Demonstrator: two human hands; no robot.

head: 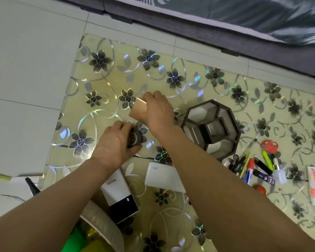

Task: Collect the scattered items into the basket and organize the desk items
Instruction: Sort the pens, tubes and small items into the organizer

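- The right hand (157, 108) held a roll of tan tape (138, 110) above the flowered table cover (198, 75), fingers curled over the roll's top and its broad tan side turned toward the left.
- Just below and to the left of it, the left hand (115, 142) gripped a dark roll of tape (135, 138) — the roll stood on edge against the table, thumb and fingers wrapped round its rim.
- The two hands were near each other but not touching, each closed on its own roll; both forearms reached in from the bottom edge, the right one crossing above a white box (162, 176).
- Right of the right wrist stood a dark octagonal organizer (212, 127) with pale-walled compartments; as far as I could see, none of them held anything.
- Past the organizer lay a scatter of pens and markers (251, 166), a yellow-green cutter (266, 160), red-handled scissors (268, 144), a small white bottle (279, 174) and a purple glue stick (265, 178), well apart from both hands.
- A white-and-black box (119, 195) lay under the left forearm, its dark end resting on the rim of a pale basket (102, 228) at the table's near edge — inside, only blurred green and yellow shapes, too unclear to name.
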